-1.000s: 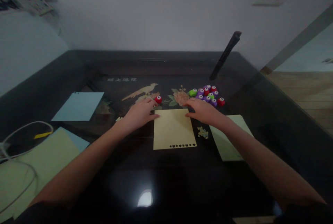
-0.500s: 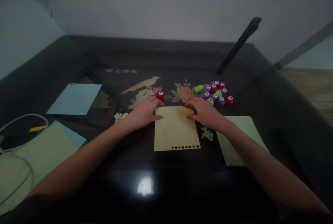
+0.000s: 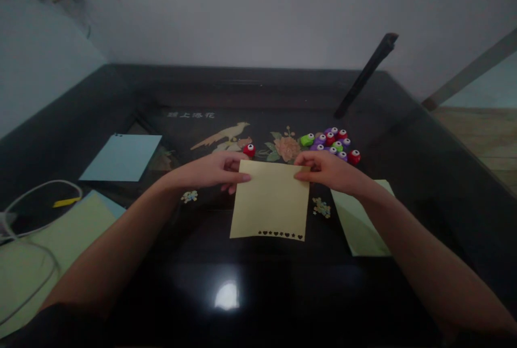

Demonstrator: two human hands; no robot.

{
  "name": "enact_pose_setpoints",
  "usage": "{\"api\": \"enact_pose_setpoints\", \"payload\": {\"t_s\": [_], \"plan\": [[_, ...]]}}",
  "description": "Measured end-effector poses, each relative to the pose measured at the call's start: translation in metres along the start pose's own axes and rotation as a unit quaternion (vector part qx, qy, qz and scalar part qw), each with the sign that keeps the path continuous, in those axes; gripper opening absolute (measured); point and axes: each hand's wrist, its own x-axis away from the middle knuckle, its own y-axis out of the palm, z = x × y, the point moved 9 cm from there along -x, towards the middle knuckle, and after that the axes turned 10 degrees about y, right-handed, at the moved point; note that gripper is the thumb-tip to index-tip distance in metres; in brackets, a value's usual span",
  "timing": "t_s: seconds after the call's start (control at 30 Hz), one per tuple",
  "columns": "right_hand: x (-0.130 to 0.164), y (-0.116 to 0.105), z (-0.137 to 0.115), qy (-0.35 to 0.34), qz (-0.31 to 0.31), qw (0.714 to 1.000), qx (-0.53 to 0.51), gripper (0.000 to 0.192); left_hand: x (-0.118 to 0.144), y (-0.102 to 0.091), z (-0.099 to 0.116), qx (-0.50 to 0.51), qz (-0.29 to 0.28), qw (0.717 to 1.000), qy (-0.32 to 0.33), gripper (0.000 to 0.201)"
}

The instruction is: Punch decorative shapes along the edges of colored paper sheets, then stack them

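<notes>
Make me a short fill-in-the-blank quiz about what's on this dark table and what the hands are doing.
1. Both hands, left hand and right hand, pinch the far edge of the ____ sheet.
2. Along that sheet's near edge runs a row of punched ____.
3. The lone punch by the left hand is ____.
4. The far-left sheet is ____.

Missing words: yellow; holes; red; blue

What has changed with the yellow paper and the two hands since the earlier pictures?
Both hands, left hand and right hand, now pinch the far corners of the yellow paper, whose far edge seems raised; before they lay flat on it. The punches and the blue sheet stayed.
</notes>
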Motion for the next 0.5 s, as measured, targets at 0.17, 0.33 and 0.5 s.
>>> {"api": "enact_pose_setpoints", "payload": {"t_s": [0.17,0.33,0.5], "plan": [[0.002,-0.015,-0.009,0.001,0.026,0.998,-0.058,0.017,0.003,0.014,-0.001,0.024,-0.050,0.998,-0.010,0.030],[-0.002,-0.029,-0.019,0.007,0.035,0.999,-0.041,0.020,0.006,0.039,0.000,0.055,-0.115,0.992,-0.009,0.028],[-0.023,-0.042,-0.030,-0.030,0.096,0.993,0.066,0.043,0.010,0.041,0.007,0.069,-0.127,0.990,0.007,0.027]]}}
